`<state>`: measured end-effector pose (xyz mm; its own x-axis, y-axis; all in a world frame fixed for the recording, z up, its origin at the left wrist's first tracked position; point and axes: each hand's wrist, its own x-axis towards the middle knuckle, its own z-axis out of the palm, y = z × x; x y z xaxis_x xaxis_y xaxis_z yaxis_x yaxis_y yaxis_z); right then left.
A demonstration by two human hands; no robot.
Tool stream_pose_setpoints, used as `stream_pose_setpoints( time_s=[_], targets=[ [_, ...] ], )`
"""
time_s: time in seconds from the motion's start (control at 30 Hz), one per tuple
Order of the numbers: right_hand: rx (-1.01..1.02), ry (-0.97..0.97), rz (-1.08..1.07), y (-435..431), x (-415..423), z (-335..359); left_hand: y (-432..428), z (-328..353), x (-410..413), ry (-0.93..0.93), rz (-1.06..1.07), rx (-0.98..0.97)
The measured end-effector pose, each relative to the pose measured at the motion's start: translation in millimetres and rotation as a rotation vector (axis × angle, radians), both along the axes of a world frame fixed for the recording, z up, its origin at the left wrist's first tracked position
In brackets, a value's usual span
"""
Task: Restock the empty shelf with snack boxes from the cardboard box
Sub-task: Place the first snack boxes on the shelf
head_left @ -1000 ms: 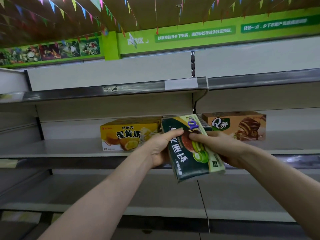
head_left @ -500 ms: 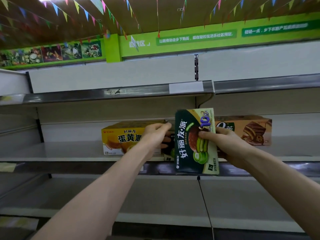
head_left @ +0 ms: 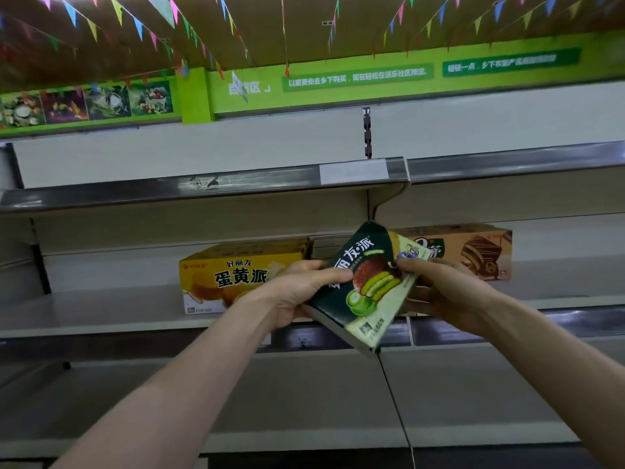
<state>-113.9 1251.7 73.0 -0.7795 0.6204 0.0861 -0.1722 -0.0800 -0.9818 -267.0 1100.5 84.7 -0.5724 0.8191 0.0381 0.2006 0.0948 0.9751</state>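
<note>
A dark green snack box (head_left: 368,286) with a matcha cake picture is tilted to the right in front of the middle shelf (head_left: 101,316). My left hand (head_left: 301,292) grips its left edge and my right hand (head_left: 439,292) grips its right edge. Behind them a yellow egg-yolk pie box (head_left: 236,275) stands on the shelf at the left. A brown chocolate pie box (head_left: 473,252) stands on the same shelf at the right. The cardboard box is out of view.
The upper shelf (head_left: 236,184) hangs close above the boxes, with a white price label (head_left: 353,172) on its rail. A lower shelf (head_left: 270,401) runs below my arms. Bunting flags and a green sign band hang near the ceiling.
The green box has gone from upright to leaning right, and my left hand has come off the yellow box and taken the green box's left edge.
</note>
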Motion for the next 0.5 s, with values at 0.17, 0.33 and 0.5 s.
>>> stream_pose_setpoints(
  time_s=[0.17, 0.33, 0.5],
  targets=[
    [0.015, 0.032, -0.03, 2, 8, 5, 0, 9, 1, -0.194, -0.049, 0.08],
    [-0.079, 0.126, -0.112, 5, 13, 9, 6, 10, 9, -0.429, -0.118, 0.248],
    [-0.112, 0.129, -0.148, 9, 23, 0, 24, 1, 27, -0.435, -0.042, 0.242]
  ],
)
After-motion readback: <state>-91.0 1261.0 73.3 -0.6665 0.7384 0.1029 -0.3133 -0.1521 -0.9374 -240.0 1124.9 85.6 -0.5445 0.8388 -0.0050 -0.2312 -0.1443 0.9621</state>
